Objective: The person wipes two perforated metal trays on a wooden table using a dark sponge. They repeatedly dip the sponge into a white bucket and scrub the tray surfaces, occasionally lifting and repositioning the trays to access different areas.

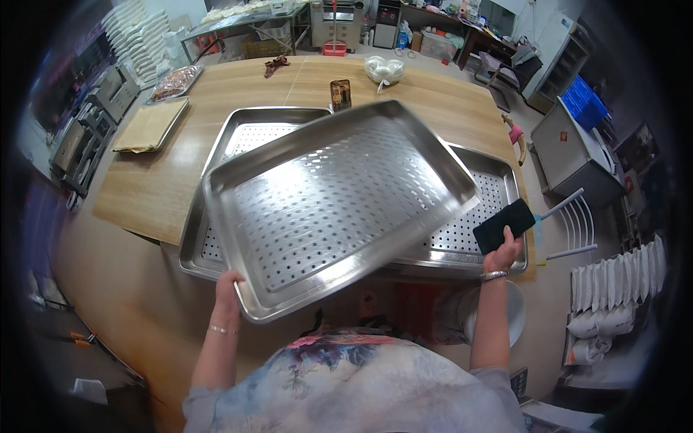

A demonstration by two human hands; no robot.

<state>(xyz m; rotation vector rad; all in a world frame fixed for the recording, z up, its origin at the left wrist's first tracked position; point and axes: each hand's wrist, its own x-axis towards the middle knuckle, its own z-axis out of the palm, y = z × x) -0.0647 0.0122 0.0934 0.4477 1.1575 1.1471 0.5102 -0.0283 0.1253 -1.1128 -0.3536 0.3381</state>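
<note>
My left hand [230, 287] grips the lower left corner of a perforated stainless steel tray [335, 200], which is tilted across the trays beneath it. In my right hand [503, 251] is a dark, flat rectangular object [503, 226], whose kind I cannot tell. Under the raised tray, one perforated metal tray [203, 238] shows at the left and another [514, 187] at the right, both on the wooden table [146, 187]. Just behind the raised tray stands a phone [340, 94], upright.
On the table lie a cloth-covered tray [151, 125], a plastic bag of food [174, 84], a dark red cloth-like item [276, 66] and a tied clear bag of white items [384, 70]. A white bucket [517, 314] stands below the table's near right edge, a chair [574, 227] beyond it.
</note>
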